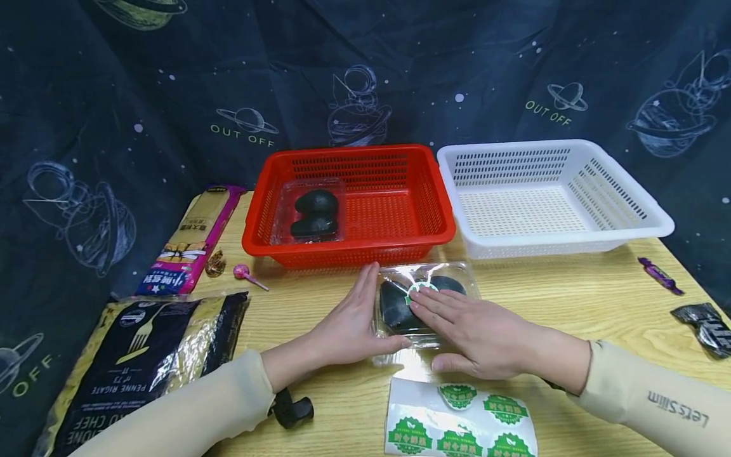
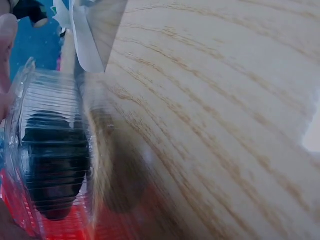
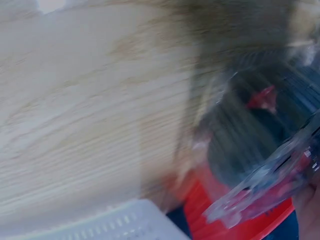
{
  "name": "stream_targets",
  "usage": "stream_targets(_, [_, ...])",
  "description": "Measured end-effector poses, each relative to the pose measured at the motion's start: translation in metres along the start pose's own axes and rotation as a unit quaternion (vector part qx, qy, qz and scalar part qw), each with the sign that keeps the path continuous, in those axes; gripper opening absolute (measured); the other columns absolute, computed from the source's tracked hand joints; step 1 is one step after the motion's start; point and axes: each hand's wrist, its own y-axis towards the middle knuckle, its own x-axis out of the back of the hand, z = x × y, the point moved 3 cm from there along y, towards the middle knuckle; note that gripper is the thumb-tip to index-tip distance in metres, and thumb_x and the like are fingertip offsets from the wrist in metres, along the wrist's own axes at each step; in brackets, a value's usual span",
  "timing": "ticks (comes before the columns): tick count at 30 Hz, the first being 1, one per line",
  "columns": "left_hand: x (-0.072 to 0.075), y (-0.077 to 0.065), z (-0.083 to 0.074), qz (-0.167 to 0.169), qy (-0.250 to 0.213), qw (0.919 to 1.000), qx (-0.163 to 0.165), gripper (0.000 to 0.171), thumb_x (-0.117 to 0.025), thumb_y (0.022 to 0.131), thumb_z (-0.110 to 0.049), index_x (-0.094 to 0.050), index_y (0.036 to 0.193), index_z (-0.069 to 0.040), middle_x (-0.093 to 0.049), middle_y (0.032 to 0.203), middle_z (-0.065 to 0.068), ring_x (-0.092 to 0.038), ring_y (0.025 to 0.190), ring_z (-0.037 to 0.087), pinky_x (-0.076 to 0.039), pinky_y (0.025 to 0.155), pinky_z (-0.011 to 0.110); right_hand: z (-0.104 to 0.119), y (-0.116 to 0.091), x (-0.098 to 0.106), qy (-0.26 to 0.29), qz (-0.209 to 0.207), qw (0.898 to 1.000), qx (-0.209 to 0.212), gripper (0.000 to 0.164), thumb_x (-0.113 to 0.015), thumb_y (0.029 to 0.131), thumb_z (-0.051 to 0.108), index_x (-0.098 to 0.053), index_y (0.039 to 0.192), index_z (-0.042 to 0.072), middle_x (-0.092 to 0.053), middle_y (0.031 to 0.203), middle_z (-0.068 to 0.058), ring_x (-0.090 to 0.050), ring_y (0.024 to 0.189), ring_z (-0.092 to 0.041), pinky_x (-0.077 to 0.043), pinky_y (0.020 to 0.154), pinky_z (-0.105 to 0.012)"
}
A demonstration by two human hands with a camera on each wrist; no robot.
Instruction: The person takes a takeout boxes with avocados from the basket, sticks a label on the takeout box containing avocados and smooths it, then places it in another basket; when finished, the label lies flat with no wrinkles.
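Note:
A clear plastic clamshell box with dark, avocado-like fruit inside lies on the table before the red basket. A round green-and-white sticker shows on its lid, partly under my right fingertips. My right hand presses flat on the lid with its fingers straight. My left hand rests against the box's left side, fingers extended along it and thumb at the near left corner. In the left wrist view, one dark fruit shows through the ribbed box wall. Below the box lies a sheet of green stickers.
The red basket holds another clear box of dark fruit. Beside it stands a white basket. Penne and another food packet lie left, with a pink lollipop. Wrapped sweets lie right.

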Motion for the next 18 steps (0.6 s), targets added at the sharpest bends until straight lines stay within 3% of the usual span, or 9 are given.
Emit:
stream_targets(14, [-0.001, 0.001, 0.0, -0.004, -0.004, 0.9999, 0.009, 0.125, -0.065, 0.07, -0.073, 0.001, 0.153, -0.007, 0.0, 0.16, 0.011, 0.0, 0.146, 0.021, -0.023, 0.112, 0.044, -0.015, -0.023, 0.003, -0.073, -0.016, 0.997, -0.004, 0.074, -0.05, 0.093, 0.054, -0.041, 0.143, 0.0, -0.037, 0.15, -0.013, -0.033, 0.138, -0.029, -0.027, 0.112, -0.042])
stream_targets(18, [-0.001, 0.001, -0.001, -0.001, -0.005, 0.9999, 0.012, 0.125, -0.065, 0.07, -0.072, 0.002, 0.153, -0.007, 0.0, 0.16, 0.011, 0.0, 0.146, 0.021, -0.023, 0.112, 0.044, -0.017, -0.024, 0.008, -0.065, -0.005, 0.998, -0.02, 0.071, -0.049, 0.094, 0.053, -0.043, 0.141, 0.0, -0.04, 0.147, -0.015, -0.035, 0.137, -0.03, -0.028, 0.111, -0.042])
